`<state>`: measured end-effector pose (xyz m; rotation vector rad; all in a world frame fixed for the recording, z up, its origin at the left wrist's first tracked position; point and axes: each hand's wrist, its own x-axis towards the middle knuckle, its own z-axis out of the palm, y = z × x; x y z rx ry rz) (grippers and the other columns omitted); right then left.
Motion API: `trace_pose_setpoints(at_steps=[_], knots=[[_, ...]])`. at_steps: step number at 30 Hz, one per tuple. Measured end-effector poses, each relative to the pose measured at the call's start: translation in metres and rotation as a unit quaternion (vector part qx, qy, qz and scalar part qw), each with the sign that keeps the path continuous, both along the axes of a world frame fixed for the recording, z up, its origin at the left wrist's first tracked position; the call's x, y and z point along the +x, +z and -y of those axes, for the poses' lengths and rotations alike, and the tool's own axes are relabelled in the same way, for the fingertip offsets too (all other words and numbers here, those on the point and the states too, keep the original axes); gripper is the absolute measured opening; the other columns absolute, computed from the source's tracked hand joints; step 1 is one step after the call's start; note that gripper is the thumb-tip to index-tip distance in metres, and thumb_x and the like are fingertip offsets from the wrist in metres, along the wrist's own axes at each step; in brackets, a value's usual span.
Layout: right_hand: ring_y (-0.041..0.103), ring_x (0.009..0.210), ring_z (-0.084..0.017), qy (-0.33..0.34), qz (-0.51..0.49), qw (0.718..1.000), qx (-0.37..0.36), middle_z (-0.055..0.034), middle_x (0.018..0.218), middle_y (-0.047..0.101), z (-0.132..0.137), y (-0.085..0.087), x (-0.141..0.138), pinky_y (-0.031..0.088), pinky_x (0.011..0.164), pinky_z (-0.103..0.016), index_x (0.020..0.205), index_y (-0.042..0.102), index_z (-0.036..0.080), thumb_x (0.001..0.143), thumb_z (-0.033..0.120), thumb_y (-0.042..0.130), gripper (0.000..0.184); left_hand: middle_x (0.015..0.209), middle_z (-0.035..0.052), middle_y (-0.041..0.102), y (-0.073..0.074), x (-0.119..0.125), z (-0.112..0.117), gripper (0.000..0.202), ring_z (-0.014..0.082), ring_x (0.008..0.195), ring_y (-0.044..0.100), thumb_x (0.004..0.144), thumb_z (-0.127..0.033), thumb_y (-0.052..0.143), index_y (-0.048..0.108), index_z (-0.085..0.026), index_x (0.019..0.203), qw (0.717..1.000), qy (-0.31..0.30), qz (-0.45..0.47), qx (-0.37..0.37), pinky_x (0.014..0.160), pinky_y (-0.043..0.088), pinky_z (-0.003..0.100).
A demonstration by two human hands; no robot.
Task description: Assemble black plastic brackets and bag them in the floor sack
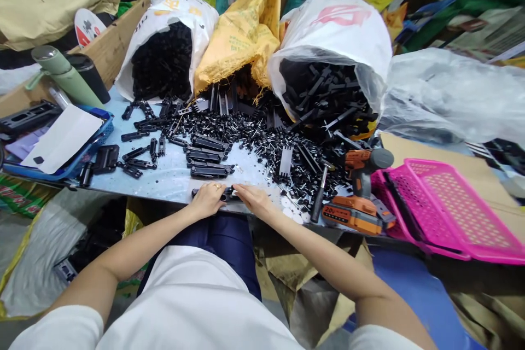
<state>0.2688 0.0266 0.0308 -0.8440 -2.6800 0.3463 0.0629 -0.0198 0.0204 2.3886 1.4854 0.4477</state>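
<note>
Near the table's front edge, my left hand (208, 200) is closed around a long black plastic part (227, 192). My right hand (255, 200) has its fingertips pressed together at the right end of that same part; much of it is hidden under both hands. Just beyond lies a row of several similar black folded parts (208, 156), set side by side. A heap of small black pieces and metal pins (241, 128) spreads behind and to the right, and a few white discs (292, 208) lie by the right forearm.
A hammer (320, 192) and an orange cordless drill (357, 191) stand on the right, beside pink baskets (463, 208). Three open sacks, white (176, 8), yellow (241, 38) and white (340, 22), line the back. On the left are a blue basket (61, 172) and green bottle (68, 76).
</note>
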Motion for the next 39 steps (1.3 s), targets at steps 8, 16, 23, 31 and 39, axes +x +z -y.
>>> trace_pose_setpoints(at_steps=[8,16,23,31,39], knots=[[0.058,0.077,-0.018,0.062,0.017,0.996,0.061,-0.0085,0.083,0.064,-0.004,-0.038,0.015,0.048,0.070,-0.030,0.132,0.046,0.012,0.091,0.043,0.046,0.051,0.104,0.0131,0.056,0.001,-0.001,0.001,0.047,0.0286,0.099,0.051,0.077,-0.047,0.062,0.051,-0.015,0.110,1.000,0.001,-0.026,0.017,0.084,0.042,0.041],[0.054,0.078,-0.016,0.151,0.040,0.986,0.051,-0.0080,0.086,0.061,-0.026,-0.039,0.022,0.044,0.071,-0.027,0.126,0.051,0.014,0.093,0.044,0.041,0.045,0.100,0.0126,0.056,0.001,-0.003,-0.002,0.041,0.0280,0.098,0.052,0.078,-0.044,0.060,0.053,-0.015,0.107,0.999,-0.035,-0.013,0.013,0.083,0.043,0.041],[0.055,0.073,-0.017,0.088,0.150,0.982,0.073,-0.0089,0.080,0.061,-0.035,-0.022,0.024,0.039,0.062,-0.025,0.105,0.062,0.012,0.088,0.061,0.035,0.058,0.104,0.0157,0.058,0.003,-0.010,0.006,0.041,0.0265,0.095,0.055,0.088,-0.042,0.048,0.050,-0.012,0.115,0.996,-0.037,-0.071,0.048,0.078,0.042,0.037],[0.047,0.050,-0.012,0.167,-0.029,0.984,-0.058,-0.0023,0.053,0.049,0.025,0.054,0.018,0.032,0.051,-0.025,0.063,0.053,0.017,0.085,0.071,0.023,0.065,0.056,0.0052,0.053,0.059,-0.032,0.039,0.054,0.0156,0.055,0.051,0.095,-0.048,0.019,0.053,-0.018,0.065,0.986,-0.089,0.127,0.068,0.053,0.038,0.028],[0.058,0.084,-0.022,-0.017,-0.322,0.929,-0.183,-0.0132,0.090,0.055,0.096,0.009,-0.063,0.048,0.073,-0.038,0.089,0.053,0.021,0.086,0.067,0.008,0.064,0.063,0.0055,0.059,0.081,0.015,0.084,0.059,0.0146,0.060,0.056,0.095,-0.050,0.010,0.058,-0.018,0.081,0.886,-0.067,0.417,0.193,0.057,0.045,0.027]])
